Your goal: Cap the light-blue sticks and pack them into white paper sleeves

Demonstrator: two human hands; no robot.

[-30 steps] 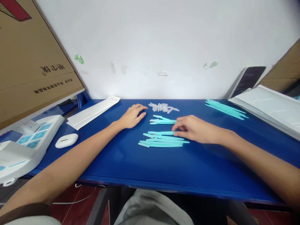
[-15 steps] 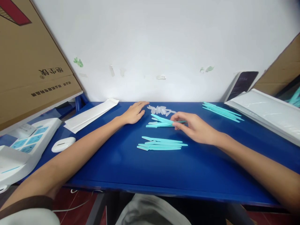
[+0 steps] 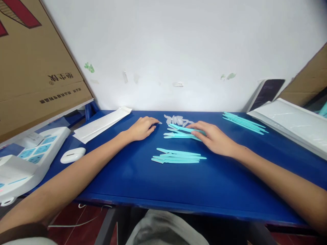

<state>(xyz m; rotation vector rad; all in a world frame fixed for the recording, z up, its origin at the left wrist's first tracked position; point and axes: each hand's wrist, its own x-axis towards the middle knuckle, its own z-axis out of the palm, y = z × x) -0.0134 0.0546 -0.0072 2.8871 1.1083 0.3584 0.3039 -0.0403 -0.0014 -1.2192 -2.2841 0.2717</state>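
Near the back of the blue table, my left hand (image 3: 142,129) lies palm down with its fingers stretched out and thumb apart. Its fingertips touch one small translucent blade cap (image 3: 160,123). Just to the right is a loose pile of similar caps (image 3: 176,120). My right hand (image 3: 211,136) has thumb and fingers around the handle of a teal eyebrow razor (image 3: 182,128), low over the table. Other teal razors (image 3: 176,135) lie under and beside it, partly hidden by the hand. Closer to me, several teal razors (image 3: 178,156) rest side by side in a group.
Another row of teal razors (image 3: 245,123) lies at the back right, by a white plastic package (image 3: 293,119). At left are a white flat packet (image 3: 102,124), a white earbud case (image 3: 73,155), a power strip (image 3: 55,144) and a cardboard box (image 3: 38,58). A white wall (image 3: 163,51) stands behind.
My left hand has drawn back toward me and left, with a single cap now at its fingertips, apart from the pile. My right hand stays at the razors, its fingers slightly shifted.
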